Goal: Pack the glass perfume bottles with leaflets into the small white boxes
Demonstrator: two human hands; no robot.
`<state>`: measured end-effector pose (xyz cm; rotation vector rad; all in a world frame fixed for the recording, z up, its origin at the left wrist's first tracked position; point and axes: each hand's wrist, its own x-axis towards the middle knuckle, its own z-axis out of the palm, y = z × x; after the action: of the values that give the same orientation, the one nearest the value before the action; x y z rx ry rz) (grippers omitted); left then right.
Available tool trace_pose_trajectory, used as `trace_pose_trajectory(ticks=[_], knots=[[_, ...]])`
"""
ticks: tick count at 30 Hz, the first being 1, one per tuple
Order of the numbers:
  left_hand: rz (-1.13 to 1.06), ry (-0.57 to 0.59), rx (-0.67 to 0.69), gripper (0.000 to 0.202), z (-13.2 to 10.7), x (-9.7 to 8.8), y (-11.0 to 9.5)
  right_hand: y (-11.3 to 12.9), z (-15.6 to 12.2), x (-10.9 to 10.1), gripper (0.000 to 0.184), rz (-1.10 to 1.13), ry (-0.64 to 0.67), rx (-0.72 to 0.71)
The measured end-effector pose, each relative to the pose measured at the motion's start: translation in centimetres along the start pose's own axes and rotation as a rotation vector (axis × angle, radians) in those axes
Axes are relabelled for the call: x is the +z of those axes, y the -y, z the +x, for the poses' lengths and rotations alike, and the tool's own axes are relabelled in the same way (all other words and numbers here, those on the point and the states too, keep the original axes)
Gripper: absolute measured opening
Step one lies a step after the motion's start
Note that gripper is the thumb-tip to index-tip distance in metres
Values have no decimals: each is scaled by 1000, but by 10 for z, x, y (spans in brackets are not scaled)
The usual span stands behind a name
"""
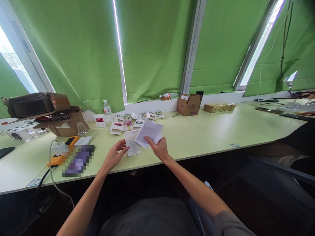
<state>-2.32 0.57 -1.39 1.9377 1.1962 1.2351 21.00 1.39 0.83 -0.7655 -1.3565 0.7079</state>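
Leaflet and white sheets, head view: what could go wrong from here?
1. The right hand pinches several loose white sheets at one corner; one could slip from the grip.
2. The left hand holds the printed leaflet by its edge, near the front edge of the table; dropped, it may slide off.
3. The small boxes stand just behind the sheets; a forward sweep could knock them over.

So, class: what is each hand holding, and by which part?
The right hand holds a white sheet by its lower edge. The left hand pinches a leaflet at its left edge.
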Motion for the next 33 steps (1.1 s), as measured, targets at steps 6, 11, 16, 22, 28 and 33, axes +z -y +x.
trace_pose_trajectory(ticks=[6,11,16,22,28,33], knots=[[65,-15,79,45,-2,5,-13,16,5,-8,37,10,-67,-37],[84,3,127,43,-5,6,-23,27,6,-15,36,0,-62,-54],[112,37,154,43,-9,3,-33,36,5,-19,33,-65,37,-55],[79,69,138,41,-9,2,-37,34,4,-16,33,-128,116,-59],[46,81,143,40,-9,3,-37,27,1,-12,35,-102,116,-32],[17,96,131,40,-9,2,-36,22,1,-9,37,-83,133,-21]])
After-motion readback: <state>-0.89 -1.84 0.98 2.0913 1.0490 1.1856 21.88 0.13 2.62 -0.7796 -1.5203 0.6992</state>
